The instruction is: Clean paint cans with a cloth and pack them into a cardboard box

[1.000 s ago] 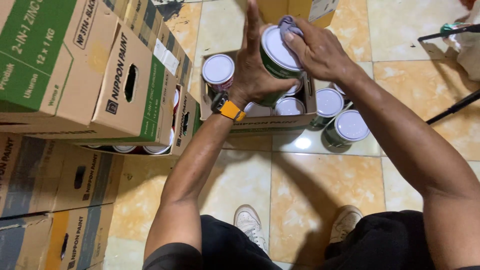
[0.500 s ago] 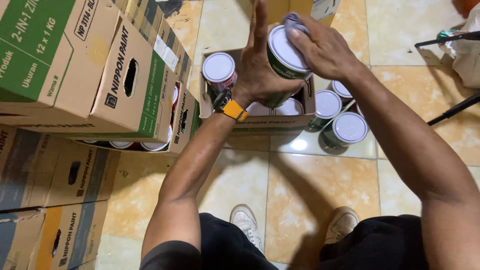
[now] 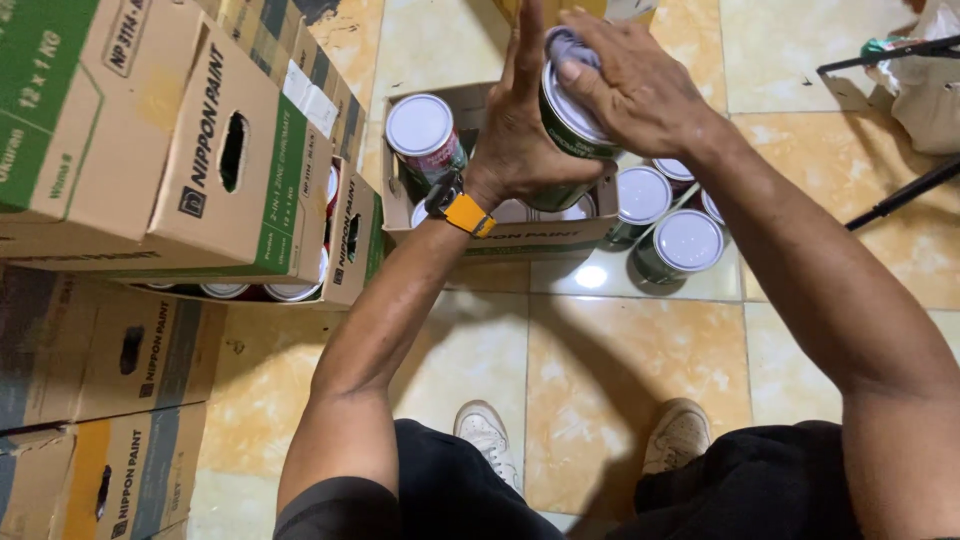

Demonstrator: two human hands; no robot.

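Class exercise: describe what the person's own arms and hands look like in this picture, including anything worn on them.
Both arms are bare from shoulder to fingertips, with no gloves or sleeves. The left hand has a watch with an orange strap and dark face at its wrist. The right hand wears nothing visible.

The left hand [image 3: 525, 140] and right hand [image 3: 630, 85] cover most of the green paint can [image 3: 572, 130], so its label can't be made out. At the top edge, the raised left fingertips are cut off. The stacked cardboard cartons [image 3: 150, 150] run off the left edge, hiding cans [image 3: 290, 290] beneath them.
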